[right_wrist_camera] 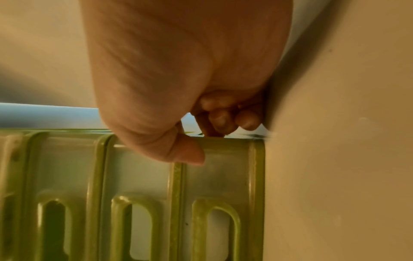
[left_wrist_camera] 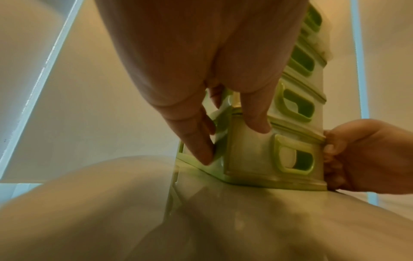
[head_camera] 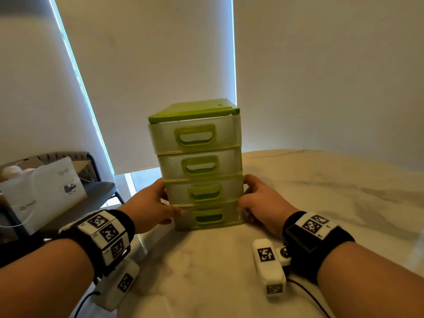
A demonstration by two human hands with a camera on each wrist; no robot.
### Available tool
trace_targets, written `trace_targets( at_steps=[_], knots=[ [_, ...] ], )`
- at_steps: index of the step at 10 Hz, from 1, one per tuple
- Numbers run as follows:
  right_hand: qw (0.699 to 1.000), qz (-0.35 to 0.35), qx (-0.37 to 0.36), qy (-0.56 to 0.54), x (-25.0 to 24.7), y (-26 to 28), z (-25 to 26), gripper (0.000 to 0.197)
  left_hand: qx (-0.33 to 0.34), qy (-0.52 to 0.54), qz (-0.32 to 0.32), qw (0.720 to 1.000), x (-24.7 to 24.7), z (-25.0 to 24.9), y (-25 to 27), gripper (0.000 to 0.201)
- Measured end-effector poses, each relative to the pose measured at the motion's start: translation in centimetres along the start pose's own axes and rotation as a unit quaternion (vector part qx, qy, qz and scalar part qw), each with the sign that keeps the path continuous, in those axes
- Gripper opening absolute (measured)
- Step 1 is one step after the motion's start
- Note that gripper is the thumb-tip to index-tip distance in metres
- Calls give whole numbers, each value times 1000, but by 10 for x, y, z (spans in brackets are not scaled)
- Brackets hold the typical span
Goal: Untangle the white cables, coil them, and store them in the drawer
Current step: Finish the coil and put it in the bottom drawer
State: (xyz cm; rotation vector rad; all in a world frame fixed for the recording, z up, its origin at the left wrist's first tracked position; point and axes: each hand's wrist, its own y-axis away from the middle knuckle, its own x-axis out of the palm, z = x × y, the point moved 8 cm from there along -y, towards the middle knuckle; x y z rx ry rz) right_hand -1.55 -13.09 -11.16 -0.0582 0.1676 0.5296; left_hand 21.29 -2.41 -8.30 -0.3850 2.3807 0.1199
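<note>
A small green drawer unit [head_camera: 197,166] with four translucent drawers, all pushed in, stands on the marble table [head_camera: 321,203]. My left hand [head_camera: 156,200] grips its left side at the two lowest drawers, thumb on the front of the bottom drawer [left_wrist_camera: 252,159]. My right hand [head_camera: 257,196] grips the right side at the same height, its thumb [right_wrist_camera: 190,155] on the front corner and its fingers curled round the side. In the left wrist view, the right hand [left_wrist_camera: 362,159] shows past the unit. No white cables show in any view.
The table's left edge runs close beside the unit. Beyond it stands a grey chair [head_camera: 96,196] carrying a white paper bag [head_camera: 43,191]. Pale roller blinds [head_camera: 160,53] hang behind. Bare marble stretches to the right and in front of the unit.
</note>
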Motion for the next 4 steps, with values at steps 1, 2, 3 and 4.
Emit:
trace_targets(
  at_steps=[1,2,3,4],
  knots=[
    [1000,1,-1,-13,1,-4,-2,52,-3,28,4,1000,0,-2,1,62],
    [999,0,5,-40,2,-6,-6,58,-19,-16,15,1000,3,7,1,75],
    [996,27,15,-84,5,-6,-10,65,-76,-142,101,982,9,19,10,130],
    [983,31,35,-177,5,-3,-18,65,-94,-304,210,924,31,33,45,156]
  ],
)
